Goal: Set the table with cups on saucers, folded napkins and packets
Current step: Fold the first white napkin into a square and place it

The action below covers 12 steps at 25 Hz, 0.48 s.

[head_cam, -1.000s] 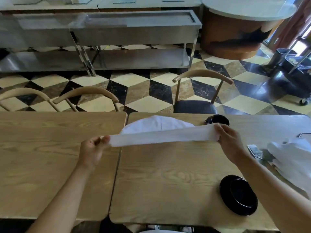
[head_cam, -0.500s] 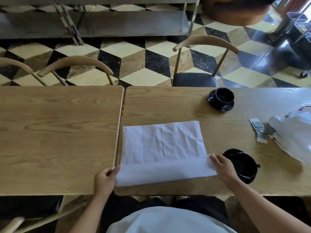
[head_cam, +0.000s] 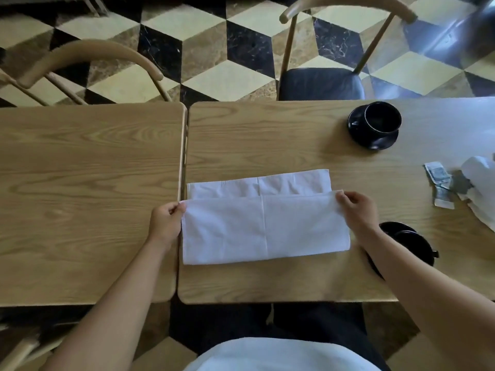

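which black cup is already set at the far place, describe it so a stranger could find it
Start at the right-hand wooden table, the one bearing the white napkin. Look to its far edge, before the dark-seated chair: the black cup stands there on a black saucer. The other black cup sits near the front edge, partly hidden by the right forearm.
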### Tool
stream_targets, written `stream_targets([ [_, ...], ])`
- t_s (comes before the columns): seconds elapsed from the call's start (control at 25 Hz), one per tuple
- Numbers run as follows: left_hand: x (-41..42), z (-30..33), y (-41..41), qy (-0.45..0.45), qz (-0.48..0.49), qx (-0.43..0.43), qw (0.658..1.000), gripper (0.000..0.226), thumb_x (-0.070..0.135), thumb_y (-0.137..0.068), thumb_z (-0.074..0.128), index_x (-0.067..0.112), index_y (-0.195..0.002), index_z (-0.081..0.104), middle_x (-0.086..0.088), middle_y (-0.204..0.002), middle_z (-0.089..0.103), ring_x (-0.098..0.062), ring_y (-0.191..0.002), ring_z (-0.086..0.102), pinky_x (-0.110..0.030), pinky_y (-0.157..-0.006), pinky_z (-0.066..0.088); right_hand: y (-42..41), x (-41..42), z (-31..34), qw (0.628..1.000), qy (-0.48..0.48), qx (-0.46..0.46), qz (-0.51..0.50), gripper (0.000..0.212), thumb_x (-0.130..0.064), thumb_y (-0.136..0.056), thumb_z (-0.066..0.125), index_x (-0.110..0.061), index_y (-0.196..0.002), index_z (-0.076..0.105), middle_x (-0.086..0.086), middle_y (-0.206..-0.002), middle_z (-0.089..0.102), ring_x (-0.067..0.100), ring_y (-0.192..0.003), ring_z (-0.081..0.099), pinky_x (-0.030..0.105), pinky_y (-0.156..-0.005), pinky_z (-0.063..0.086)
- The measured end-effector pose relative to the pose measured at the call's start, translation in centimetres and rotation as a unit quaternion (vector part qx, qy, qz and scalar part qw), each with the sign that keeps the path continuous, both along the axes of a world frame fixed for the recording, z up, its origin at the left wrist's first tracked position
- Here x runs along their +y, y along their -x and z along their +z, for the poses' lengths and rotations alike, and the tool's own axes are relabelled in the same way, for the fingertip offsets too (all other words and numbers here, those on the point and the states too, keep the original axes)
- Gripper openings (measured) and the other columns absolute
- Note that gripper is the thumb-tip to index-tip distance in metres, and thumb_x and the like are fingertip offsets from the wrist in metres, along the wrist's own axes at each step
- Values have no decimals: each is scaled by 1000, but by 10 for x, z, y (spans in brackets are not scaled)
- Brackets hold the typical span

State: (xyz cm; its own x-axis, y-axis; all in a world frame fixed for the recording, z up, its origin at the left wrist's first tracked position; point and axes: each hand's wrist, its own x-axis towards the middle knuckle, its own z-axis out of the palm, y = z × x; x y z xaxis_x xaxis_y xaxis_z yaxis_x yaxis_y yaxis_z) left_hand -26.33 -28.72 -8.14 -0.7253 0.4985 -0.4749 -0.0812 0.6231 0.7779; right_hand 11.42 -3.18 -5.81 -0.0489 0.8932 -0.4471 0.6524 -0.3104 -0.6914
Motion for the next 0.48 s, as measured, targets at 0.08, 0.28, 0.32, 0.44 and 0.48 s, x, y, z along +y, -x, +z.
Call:
stream_targets([
  [0.08,14,-9,8,-8,45,20,999,15,27,-93,70,23,-79,72,-7,-83,72,-21,-78,64,-37,-76,52,10,19,-11,1000,-3,8,-5,16,-35,-95,66,-22,-95,76,-11,-83,73,6,-74,66,22,-63,47],
  [0.28,40,-31,23,0,86,67,994,15,20,-95,65,19,-80,67,-5,-79,65,-16,-74,55,-29,-67,45,23,65,-33,999,-29,-16,-13,14,-20,-95,63,-10,-92,73,2,-64,66,0,-40,56,12,-41,39],
  [0.32,42,-34,24,6,86,76,993,13,20,-95,64,15,-84,67,-3,-76,64,-14,-71,53,-25,-64,45,24,71,-36,999,-31,-32,-15,15,-19,-96,62,-8,-93,72,3,-64,66,-1,-39,55,10,-40,38],
  [0.44,44,-36,23,17,76,88,993,9,22,-95,64,14,-93,67,10,-73,64,7,-60,54,-6,-55,41,36,70,-39,995,-42,-77,37,16,-29,-95,62,-15,-91,70,1,-72,69,1,-53,62,16,-50,44],
  [0.48,44,-37,23,20,74,88,993,8,22,-95,64,15,-94,67,12,-74,65,11,-58,55,-5,-55,41,41,67,-40,994,-52,-84,53,17,-32,-94,64,-17,-89,69,3,-74,69,10,-61,65,25,-56,47],
])
